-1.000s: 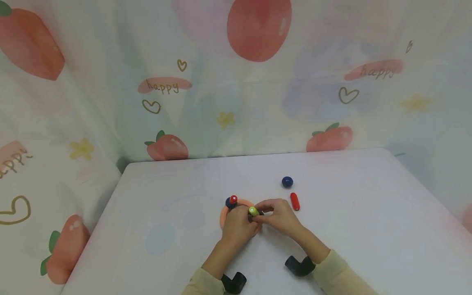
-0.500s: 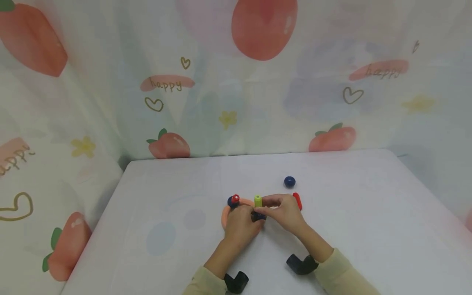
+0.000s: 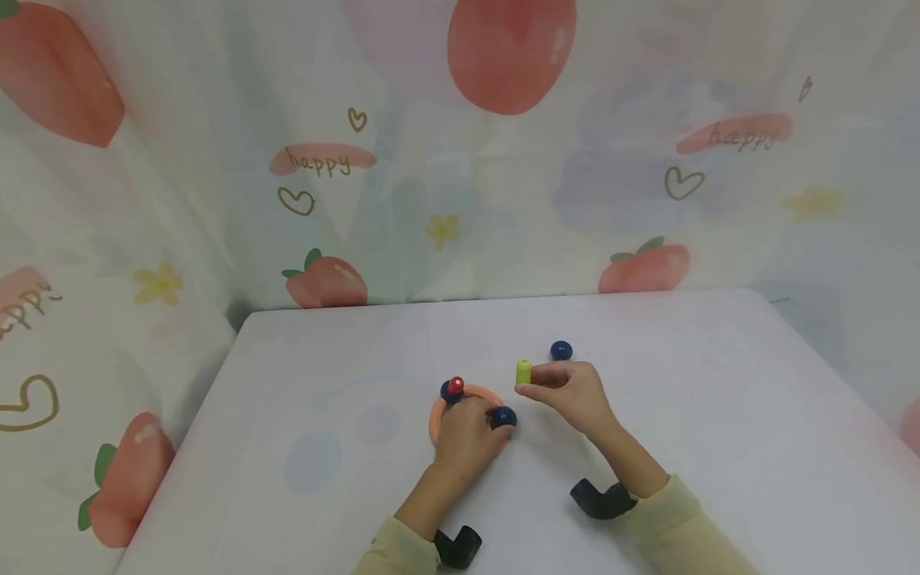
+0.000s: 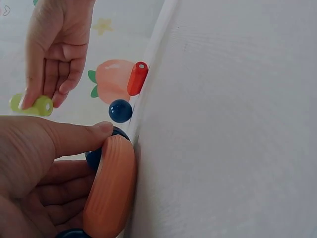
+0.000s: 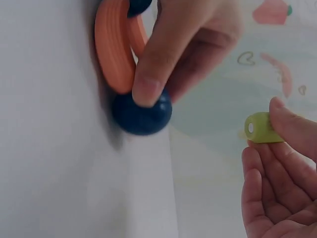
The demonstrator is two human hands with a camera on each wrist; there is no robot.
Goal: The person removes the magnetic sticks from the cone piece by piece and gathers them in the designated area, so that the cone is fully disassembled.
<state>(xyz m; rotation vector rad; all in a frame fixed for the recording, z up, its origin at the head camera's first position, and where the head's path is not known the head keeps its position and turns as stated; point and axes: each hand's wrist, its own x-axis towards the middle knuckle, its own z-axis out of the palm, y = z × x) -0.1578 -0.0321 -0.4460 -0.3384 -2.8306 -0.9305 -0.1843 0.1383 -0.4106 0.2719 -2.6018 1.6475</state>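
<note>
Right hand (image 3: 571, 393) pinches green peg (image 3: 523, 370); left hand (image 3: 467, 431) grips orange ring (image 3: 434, 415); a loose pinch could drop the peg.

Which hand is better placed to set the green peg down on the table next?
Right. The right hand already pinches the green peg above the table, while the left hand is busy holding the orange ring by its blue ball.
</note>
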